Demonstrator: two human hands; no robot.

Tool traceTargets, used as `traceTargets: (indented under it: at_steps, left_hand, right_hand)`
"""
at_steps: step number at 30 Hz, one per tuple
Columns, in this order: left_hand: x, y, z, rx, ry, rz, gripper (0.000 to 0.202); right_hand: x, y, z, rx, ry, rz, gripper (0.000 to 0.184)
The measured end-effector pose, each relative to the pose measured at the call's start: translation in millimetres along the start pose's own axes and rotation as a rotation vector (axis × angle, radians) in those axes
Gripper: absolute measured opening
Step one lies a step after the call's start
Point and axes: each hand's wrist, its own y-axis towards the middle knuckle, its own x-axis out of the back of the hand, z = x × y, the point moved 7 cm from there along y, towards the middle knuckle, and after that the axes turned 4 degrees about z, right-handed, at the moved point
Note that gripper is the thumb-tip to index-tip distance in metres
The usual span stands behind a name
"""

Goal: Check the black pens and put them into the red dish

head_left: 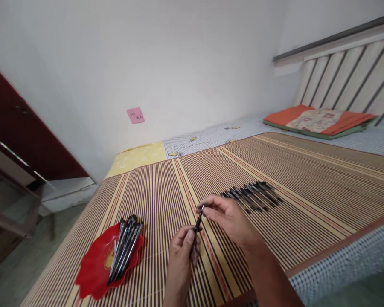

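pen between red tray, loose pens

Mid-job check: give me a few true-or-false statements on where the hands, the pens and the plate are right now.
1. The left hand and the right hand hold one black pen between them. True.
2. The red plate holds a bunch of pens. True.
3. The red plate lies to the right of the hands. False: it lies to their left.
4. A row of loose pens lies on the striped mat beyond the right hand. True.
5. The right hand rests on the row of loose pens. False: it is clear of them, gripping the black pen.
6. A blue note is stuck on the wall. False: the note is pink.
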Motion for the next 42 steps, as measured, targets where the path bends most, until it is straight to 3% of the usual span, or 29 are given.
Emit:
traceTargets:
  at_steps: [4,9,15,21,26,33,39,42]
  left_hand:
    - [-1.4,-3.5,-3.6,0.019,-0.1,-0.014,0.036]
    - [-9.0,-2.9,-5.6,0.014,-0.144,0.078,0.032]
    - [-0.1,-0.1,-3.3,-0.026,-0.11,-0.039,0.037]
    - [-4.1,-0.8,-9.9,-0.106,0.004,-0.014,0.033]
    - [-7.2,-1.1,-11.1,-0.088,-0.045,-0.019,0.029]
    - [-1.1,0.3,-4.3,-0.037,-0.041,-0.047,0.038]
    - [-2.3,-1.3,-1.3,-0.015,-0.081,-0.073,0.036]
    - [-6.6,-1.0,-1.2,-0.04,-0.094,-0.043,0.032]
  right_hand:
    - [-10.2,3.4,-10.2,-0.032,0.02,0.068,0.012]
    - [-11.1,4.7,-18.1,-0.056,0.048,0.074,0.017]
    - [-4.9,7.5,-23.8,-0.066,0.033,0.035,0.017]
    - [1.0,9.6,-35.4,-0.105,0.057,-0.061,0.024]
    - [-0.1,7.6,-43.2,-0.113,0.208,-0.009,0.027]
    - [-0.5,8.9,-43.0,-0.121,0.188,-0.038,0.016]
    - [-5.3,10.9,-37.5,-0.055,0.132,0.059,0.019]
    - [-2.7,12.9,-38.6,-0.046,0.143,0.0,0.016]
